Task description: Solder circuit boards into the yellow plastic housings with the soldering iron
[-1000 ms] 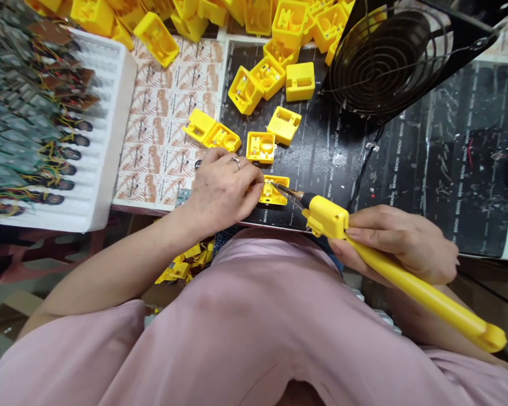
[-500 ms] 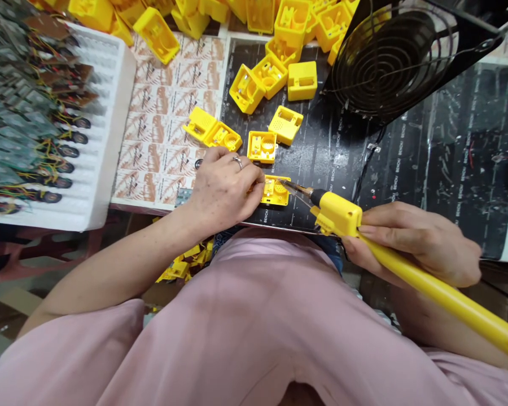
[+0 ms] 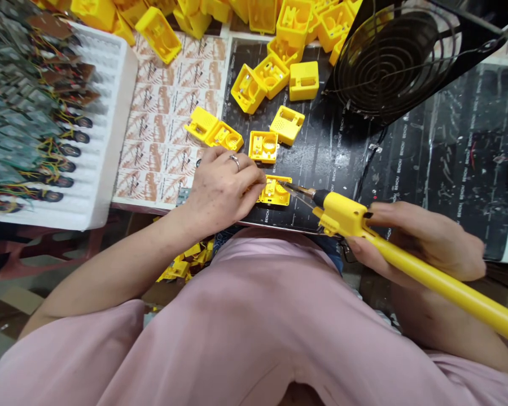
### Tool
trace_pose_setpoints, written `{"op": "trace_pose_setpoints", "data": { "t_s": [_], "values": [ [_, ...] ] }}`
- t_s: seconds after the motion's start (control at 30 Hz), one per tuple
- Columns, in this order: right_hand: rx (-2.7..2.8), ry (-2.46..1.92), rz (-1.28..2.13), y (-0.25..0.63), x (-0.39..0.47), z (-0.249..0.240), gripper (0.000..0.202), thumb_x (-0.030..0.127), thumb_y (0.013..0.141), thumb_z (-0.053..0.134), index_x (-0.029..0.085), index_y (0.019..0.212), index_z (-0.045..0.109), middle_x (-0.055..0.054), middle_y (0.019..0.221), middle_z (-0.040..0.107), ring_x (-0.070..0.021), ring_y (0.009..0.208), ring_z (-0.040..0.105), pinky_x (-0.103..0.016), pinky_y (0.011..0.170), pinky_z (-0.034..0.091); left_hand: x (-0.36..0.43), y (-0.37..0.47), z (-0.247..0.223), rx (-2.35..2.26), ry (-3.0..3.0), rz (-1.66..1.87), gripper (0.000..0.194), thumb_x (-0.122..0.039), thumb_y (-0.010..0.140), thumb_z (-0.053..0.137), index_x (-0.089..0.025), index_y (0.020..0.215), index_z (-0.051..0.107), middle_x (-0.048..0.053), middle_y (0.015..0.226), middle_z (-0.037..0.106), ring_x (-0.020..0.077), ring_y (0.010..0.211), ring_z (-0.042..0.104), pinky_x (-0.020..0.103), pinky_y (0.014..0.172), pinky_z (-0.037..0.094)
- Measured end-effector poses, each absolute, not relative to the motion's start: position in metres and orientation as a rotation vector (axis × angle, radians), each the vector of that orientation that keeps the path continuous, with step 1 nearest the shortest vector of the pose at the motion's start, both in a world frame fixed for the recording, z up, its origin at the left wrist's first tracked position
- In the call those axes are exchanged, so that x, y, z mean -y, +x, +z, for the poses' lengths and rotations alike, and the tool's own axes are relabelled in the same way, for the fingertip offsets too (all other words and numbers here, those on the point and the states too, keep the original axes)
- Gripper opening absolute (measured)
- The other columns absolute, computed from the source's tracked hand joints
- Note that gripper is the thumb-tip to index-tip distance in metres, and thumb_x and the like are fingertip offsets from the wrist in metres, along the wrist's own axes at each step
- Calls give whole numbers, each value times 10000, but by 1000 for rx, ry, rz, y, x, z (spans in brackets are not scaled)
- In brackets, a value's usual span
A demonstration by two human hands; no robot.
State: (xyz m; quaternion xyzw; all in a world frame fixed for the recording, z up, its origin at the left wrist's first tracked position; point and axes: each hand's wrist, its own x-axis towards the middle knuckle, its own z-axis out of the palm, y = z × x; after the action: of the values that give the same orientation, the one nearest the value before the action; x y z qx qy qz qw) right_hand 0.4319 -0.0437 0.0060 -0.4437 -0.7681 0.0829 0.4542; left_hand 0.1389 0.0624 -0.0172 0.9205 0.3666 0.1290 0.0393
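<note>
My left hand, a ring on one finger, has its fingers closed at the left end of a small yellow plastic casing that lies open side up near the front edge of the bench. My fingers cover part of the casing. From the right, my right hand grips a yellow soldering iron, whose metal tip reaches into the casing. Just beyond it lie another open yellow casing and a casing turned face down. A green circuit board shows partly beside my left wrist.
A white foam tray with many wired circuit boards stands at the left. More yellow casings are piled at the back. A black fan stands back right, its cable running across the black bench mat.
The soldering iron has shifted slightly right, and its rear end has risen a little. My right fingers have shifted on the handle. My left hand stays nearly in place at the casing.
</note>
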Motion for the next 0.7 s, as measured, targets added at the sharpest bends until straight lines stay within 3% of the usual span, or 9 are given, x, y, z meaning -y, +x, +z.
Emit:
{"op": "trace_pose_setpoints", "data": {
  "t_s": [0.07,0.23,0.5,0.7],
  "values": [
    [1922,-1147,149,434,43,8,534,179,903,898,278,1401,731,-36,939,864,-206,702,822,-237,581,682,-62,137,-16,-1104,2788,402,274,-310,1072,547,-251,972,795,49,976,820,272,956,744,469,953,506],
    [1993,-907,260,437,39,13,383,120,937,845,211,1298,757,-29,798,824,-184,636,797,-200,548,657,-62,135,-14,-1041,2815,422,263,-307,1078,560,-240,961,785,54,1015,826,275,980,736,485,963,509],
    [2093,-961,425,436,47,10,428,116,944,827,285,1321,714,0,952,847,-194,753,823,-284,671,718,-65,143,-2,-983,2886,219,249,-270,994,576,-233,858,782,69,973,788,288,960,703,504,944,523],
    [2182,-929,352,429,32,23,310,122,951,836,329,1156,729,70,884,837,-141,666,798,-208,679,691,-68,154,6,-993,2845,67,203,-243,950,597,-235,772,694,62,960,759,293,1032,693,517,1008,524]
  ]
}}
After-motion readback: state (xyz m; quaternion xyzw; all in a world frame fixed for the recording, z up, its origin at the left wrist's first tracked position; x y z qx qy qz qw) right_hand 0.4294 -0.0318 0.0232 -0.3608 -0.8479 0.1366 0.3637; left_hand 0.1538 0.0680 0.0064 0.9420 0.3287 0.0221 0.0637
